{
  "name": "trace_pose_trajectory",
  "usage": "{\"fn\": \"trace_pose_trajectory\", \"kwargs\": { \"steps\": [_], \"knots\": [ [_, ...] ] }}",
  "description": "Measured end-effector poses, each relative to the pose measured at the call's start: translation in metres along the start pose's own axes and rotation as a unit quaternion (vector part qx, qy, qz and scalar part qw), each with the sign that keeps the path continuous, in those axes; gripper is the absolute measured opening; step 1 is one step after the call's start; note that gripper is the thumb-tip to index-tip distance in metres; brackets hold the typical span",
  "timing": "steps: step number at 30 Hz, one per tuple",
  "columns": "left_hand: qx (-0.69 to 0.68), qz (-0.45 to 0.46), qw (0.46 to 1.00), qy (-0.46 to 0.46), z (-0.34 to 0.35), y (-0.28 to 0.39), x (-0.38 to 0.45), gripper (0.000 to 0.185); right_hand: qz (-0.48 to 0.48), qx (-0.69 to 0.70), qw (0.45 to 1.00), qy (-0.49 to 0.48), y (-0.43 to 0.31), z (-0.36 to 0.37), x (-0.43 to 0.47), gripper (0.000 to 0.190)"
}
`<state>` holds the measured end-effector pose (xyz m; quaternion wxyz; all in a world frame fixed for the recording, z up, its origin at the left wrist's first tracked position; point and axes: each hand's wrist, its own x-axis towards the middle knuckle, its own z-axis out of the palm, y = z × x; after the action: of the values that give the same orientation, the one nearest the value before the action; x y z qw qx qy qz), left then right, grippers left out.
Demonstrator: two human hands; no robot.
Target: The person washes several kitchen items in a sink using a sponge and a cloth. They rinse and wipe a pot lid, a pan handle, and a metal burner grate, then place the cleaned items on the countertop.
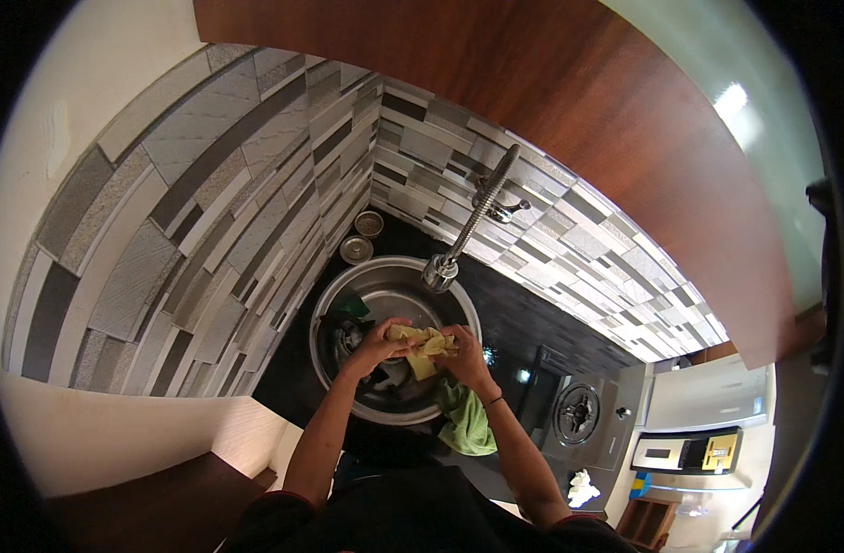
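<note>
A crumpled yellow cloth is bunched between my two hands above a round stainless steel sink. My left hand grips its left end, and my right hand grips its right end. One flap of the cloth hangs down below my fingers. Beneath, on the left side of the basin, lie dark items and a green piece that I cannot make out clearly. A green towel drapes over the front right rim, close to my right wrist.
A flexible-neck faucet on the tiled wall hangs its head over the basin. Two round metal strainers sit in the back corner. To the right are a gas stove burner and a crumpled white item. A wooden cabinet juts out overhead.
</note>
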<state>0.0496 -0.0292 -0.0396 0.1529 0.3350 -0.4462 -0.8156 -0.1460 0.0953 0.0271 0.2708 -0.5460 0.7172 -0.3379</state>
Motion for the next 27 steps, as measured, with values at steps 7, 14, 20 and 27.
{"fn": "trace_pose_trajectory", "kwargs": {
  "steps": [7, 14, 20, 27],
  "knots": [
    [0.164, -0.003, 0.985, 0.051, -0.011, 0.011, -0.013, 0.063, -0.04, 0.041, 0.998, 0.01, -0.016, -0.019, -0.008, 0.038],
    [0.093, -0.054, 0.992, 0.069, -0.015, 0.006, -0.02, 0.068, -0.04, 0.141, 0.988, 0.052, -0.02, -0.024, -0.015, 0.032],
    [-0.16, -0.085, 0.971, -0.154, -0.03, -0.018, -0.031, 0.047, 0.035, 0.367, 0.926, 0.079, -0.047, -0.025, -0.019, 0.025],
    [0.122, 0.115, 0.985, 0.045, 0.004, 0.032, -0.055, 0.049, 0.101, 0.52, 0.848, 0.026, -0.09, -0.04, -0.03, 0.03]
  ]
}}
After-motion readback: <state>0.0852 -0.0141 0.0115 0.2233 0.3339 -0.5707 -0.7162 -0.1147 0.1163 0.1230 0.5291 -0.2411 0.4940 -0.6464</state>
